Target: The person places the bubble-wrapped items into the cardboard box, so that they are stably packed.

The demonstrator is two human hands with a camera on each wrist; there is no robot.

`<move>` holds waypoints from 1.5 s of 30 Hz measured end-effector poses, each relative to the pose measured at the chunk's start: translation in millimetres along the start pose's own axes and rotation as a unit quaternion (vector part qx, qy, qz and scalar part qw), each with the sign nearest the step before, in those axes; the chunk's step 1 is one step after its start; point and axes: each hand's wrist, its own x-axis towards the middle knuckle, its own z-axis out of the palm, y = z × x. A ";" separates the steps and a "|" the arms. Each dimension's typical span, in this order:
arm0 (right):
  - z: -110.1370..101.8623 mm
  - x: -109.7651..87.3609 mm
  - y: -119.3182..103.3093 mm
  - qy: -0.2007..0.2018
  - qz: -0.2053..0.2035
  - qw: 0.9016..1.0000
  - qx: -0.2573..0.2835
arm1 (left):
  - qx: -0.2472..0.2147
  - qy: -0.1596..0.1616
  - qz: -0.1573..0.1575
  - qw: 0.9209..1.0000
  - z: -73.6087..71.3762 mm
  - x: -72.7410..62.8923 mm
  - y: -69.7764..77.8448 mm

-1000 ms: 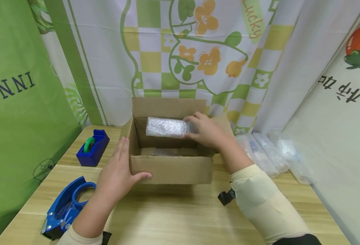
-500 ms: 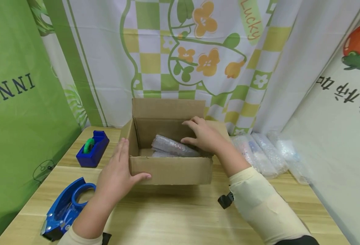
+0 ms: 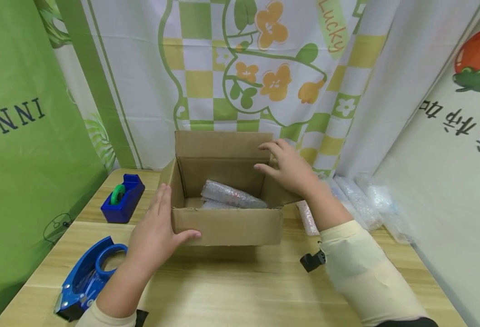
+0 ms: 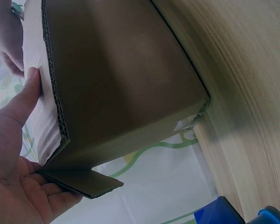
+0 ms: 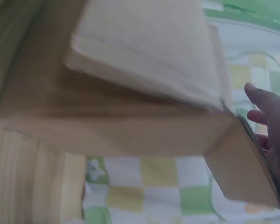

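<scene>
An open cardboard box [image 3: 227,227] stands on the table in the head view. Inside it, a bubble-wrapped package [image 3: 233,195] lies slanted, partly over another bubble-wrapped package [image 3: 217,205]; the front wall hides their lower parts. My left hand [image 3: 154,231] rests at the front left corner, thumb straight along the front flap and fingers along the left flap. The left wrist view shows that thumb [image 4: 25,98] on the cardboard edge. Over the box's right side, my right hand [image 3: 290,170] holds nothing, its thumb and fingers spread apart.
Several bubble-wrapped packages [image 3: 358,202] lie right of the box, one [image 3: 307,218] close beside it. To the left stand a blue tape dispenser [image 3: 123,197] with green tape and a blue packing tape gun [image 3: 86,277]. A patterned curtain [image 3: 207,104] hangs behind.
My right hand lowered the bubble-wrapped package into the box, let go and moved up and right, away from it. My left hand has stayed at the corner.
</scene>
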 end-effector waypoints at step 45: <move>49.2 -95.8 147.1 -0.194 0.248 0.949 -0.015 | -0.001 -0.004 -0.002 1.000 2.3 0.1 0.5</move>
